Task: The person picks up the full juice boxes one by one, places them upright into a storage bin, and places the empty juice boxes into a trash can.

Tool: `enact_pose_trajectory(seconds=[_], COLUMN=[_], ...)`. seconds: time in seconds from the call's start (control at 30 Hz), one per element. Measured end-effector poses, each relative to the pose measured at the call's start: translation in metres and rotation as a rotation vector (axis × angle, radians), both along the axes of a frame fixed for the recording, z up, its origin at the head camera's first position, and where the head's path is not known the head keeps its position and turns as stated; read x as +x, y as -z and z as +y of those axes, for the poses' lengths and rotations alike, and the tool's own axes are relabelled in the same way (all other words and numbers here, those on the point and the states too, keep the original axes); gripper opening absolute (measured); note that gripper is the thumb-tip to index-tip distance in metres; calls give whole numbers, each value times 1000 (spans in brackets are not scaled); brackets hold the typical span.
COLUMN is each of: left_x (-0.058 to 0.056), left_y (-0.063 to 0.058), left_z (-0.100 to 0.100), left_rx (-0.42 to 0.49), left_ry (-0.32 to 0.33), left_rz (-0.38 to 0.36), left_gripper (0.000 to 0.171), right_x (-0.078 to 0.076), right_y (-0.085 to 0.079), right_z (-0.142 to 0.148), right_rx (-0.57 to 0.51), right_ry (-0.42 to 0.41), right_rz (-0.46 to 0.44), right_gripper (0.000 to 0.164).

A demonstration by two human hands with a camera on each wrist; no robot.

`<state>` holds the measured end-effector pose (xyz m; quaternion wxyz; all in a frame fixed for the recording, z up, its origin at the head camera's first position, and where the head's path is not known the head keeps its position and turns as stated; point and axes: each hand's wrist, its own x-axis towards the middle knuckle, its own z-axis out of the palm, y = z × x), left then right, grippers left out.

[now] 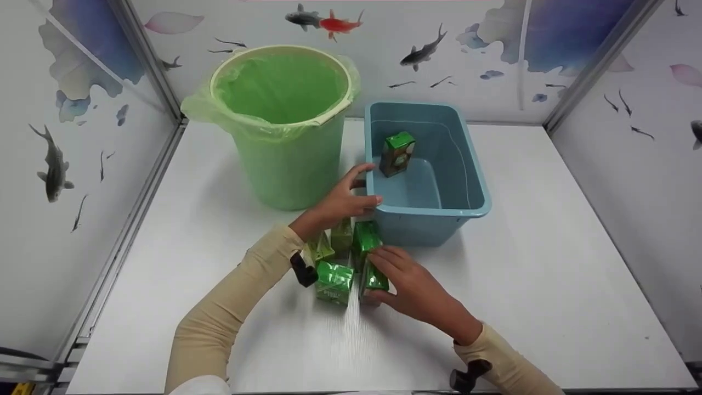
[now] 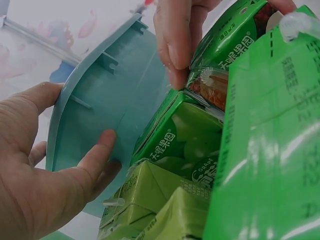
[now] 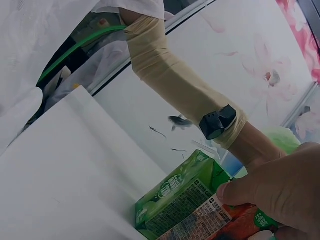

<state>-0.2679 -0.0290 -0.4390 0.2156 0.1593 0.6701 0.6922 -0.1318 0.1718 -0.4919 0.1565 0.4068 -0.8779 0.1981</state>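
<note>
My left hand (image 1: 343, 203) holds the rim of a light blue plastic basin (image 1: 422, 227) at its left front corner, with fingers against the outer wall in the left wrist view. My right hand (image 1: 417, 285) pinches a green juice box (image 1: 376, 278) with red fruit on its side, thumb on the near end. Just beyond it stands another green juice box (image 1: 366, 236) with grapes printed on it. To its left is a shiny green juice box (image 1: 334, 282), with light green cartons (image 1: 341, 235) behind, partly under my left wrist. A brown and green juice box (image 1: 397, 153) stands inside the basin.
A tall light green bin (image 1: 290, 164) lined with a green bag stands left of the basin. White panels with fish pictures (image 1: 419, 52) close in the back and both sides of the white table (image 1: 548, 274).
</note>
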Motion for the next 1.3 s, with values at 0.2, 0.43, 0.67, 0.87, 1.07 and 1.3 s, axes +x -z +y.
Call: enact_pose_trajectory(seconds=[0.2,0.43,0.67,0.87,1.07,1.3], left_x=[-2,-2,-2,-1,-1,0], left_y=[0,-2,1,2,0,1], left_z=[-1,-2,0,0,-1,0], left_rx=[19,-4,-4,9,19,17], left_ry=[8,-9,-3,4,4,7], left_rz=[16,16,2,-3,-4,-5], left_gripper=[77,77,78,78,78,81], right_x=[7,14,16,17,20,27], right_y=[0,-2,4,-8,-40,-64], right_z=[-2,-5,-1,6,11,16], right_rx=[-12,-37,-101,-158,-206,-269], right_ry=[6,-17,-26,-43,-74,-90], right_rz=[13,-60,-95,-54,30,73], right_gripper=[68,72,76,76,81,77])
